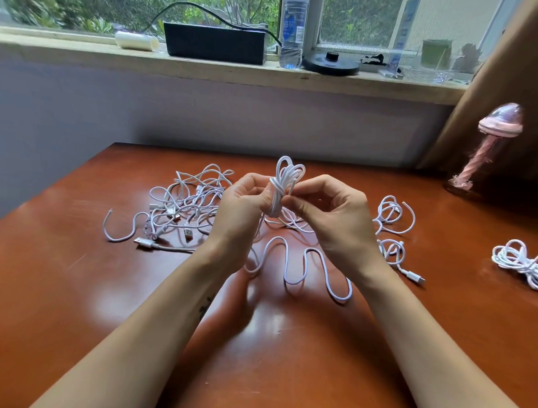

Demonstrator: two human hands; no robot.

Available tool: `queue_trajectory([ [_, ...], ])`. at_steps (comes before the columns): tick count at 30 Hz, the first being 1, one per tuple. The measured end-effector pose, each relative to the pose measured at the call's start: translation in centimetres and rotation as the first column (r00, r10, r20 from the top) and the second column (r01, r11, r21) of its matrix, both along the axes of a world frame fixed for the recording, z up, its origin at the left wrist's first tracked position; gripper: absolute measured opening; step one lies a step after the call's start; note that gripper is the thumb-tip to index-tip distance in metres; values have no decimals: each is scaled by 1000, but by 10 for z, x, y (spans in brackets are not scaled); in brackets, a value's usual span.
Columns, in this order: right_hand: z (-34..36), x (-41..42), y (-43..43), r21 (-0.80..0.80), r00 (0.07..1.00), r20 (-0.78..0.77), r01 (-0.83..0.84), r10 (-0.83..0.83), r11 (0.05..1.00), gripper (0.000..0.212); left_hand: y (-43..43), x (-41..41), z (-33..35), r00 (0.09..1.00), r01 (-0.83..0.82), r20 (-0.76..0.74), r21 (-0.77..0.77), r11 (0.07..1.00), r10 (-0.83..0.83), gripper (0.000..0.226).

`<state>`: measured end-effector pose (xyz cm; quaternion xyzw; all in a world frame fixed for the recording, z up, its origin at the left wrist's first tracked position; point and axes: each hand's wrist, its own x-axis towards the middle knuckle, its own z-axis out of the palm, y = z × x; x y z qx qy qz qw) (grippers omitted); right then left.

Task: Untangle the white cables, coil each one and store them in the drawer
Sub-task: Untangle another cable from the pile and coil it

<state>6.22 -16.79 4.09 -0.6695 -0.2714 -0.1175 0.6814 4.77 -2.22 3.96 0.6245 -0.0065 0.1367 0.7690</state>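
One glossy reddish-brown wooden counter (103,289) carries one tangled heap of white cables (184,206) left of the fingers (308,187) and three coiled white bundles (393,214) to their right. The left hand (246,209) grips a fourth, half-wound white coil (282,186); the right hand (332,212) pinches its wrap, and its tail snakes beneath.

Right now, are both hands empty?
No, the left hand grips a cable bundle and the right hand pinches its loose end.
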Motion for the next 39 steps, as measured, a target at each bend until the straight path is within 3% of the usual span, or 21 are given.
queue_trajectory([
  [5,-1,-2,1,3,998,37,43,-43,999,18,2,-2,3,997,-63,59,78,995,58,5],
  [15,2,-3,0,-23,994,43,101,-100,995,14,4,-1,3,989,-111,115,190,976,90,14],
  [26,-2,-3,2,-77,973,191,148,-131,986,10,7,2,5,998,-55,-46,-19,998,54,22],
  [39,0,1,0,-140,962,247,154,-117,978,11,9,1,8,999,33,-34,-104,994,-36,39],
])
